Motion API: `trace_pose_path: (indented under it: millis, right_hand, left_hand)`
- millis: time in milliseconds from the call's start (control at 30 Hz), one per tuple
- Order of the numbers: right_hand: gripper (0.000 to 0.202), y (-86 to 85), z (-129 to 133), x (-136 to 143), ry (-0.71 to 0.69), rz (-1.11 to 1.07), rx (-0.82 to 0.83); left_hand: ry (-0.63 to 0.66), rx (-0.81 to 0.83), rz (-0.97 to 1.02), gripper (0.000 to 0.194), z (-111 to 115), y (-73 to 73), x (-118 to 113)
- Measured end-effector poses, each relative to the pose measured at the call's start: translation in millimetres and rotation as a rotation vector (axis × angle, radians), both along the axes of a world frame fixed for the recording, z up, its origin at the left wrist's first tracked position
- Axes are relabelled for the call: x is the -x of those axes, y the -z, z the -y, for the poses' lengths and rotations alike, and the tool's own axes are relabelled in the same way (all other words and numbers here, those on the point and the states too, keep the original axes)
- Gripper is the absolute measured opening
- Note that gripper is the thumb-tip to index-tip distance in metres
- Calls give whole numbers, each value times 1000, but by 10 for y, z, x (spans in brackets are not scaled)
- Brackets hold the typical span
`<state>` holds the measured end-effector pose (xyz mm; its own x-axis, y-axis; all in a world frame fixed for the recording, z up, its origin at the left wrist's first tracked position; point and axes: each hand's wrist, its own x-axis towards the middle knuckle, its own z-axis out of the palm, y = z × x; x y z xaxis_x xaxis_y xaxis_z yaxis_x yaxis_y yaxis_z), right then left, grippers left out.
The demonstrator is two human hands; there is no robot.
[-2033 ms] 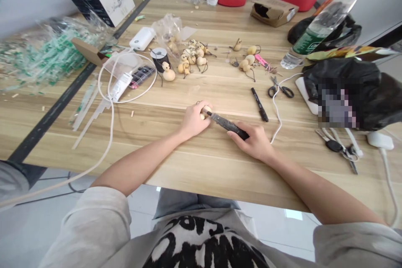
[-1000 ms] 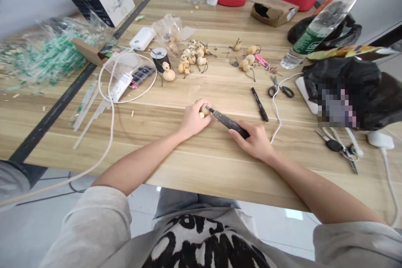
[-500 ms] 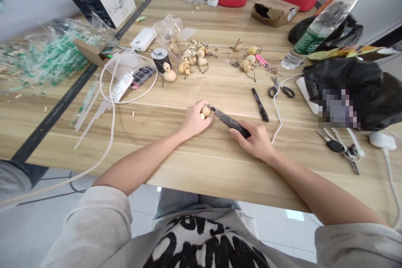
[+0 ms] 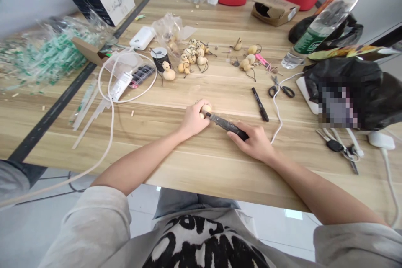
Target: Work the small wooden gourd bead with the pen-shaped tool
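Near the middle of the wooden table, my left hand (image 4: 195,119) is closed around a small pale wooden figure (image 4: 206,109) with rounded parts. My right hand (image 4: 253,140) grips a dark pen-shaped tool (image 4: 228,126), whose narrow tip meets the figure beside my left fingertips. Beyond my hands lies a cluster of small wooden figures (image 4: 193,55) with dark cords. One more figure (image 4: 169,73) stands by a spool of black cord (image 4: 160,55). Several pale pieces (image 4: 247,63) lie to the right of the cluster.
A black marker (image 4: 260,104), scissors (image 4: 280,88) and a white cable lie right of my hands. Farther right are a plastic bottle (image 4: 309,39), black bags (image 4: 351,71) and keys (image 4: 342,149). On the left are a looped cable, a bead case (image 4: 142,76) and green-white packets (image 4: 47,58).
The tool in my right hand has moved slightly left, its tip now over the front of the wooden figure. My left hand still holds the figure, which appears slightly turned.
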<state>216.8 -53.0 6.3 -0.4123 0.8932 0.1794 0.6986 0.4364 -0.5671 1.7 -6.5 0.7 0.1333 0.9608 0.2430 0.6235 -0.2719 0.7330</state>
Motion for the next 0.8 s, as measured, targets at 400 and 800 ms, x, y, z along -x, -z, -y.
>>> trace_pose_path:
  millis: [400, 800]
  right_hand:
    - [24, -46, -35, 3, 42, -92, 15]
    - [35, -1, -18, -10, -10, -4, -1]
  left_hand:
    - [-17, 4, 8, 17, 9, -21, -3]
    - [-2, 9, 27, 22, 9, -31, -5]
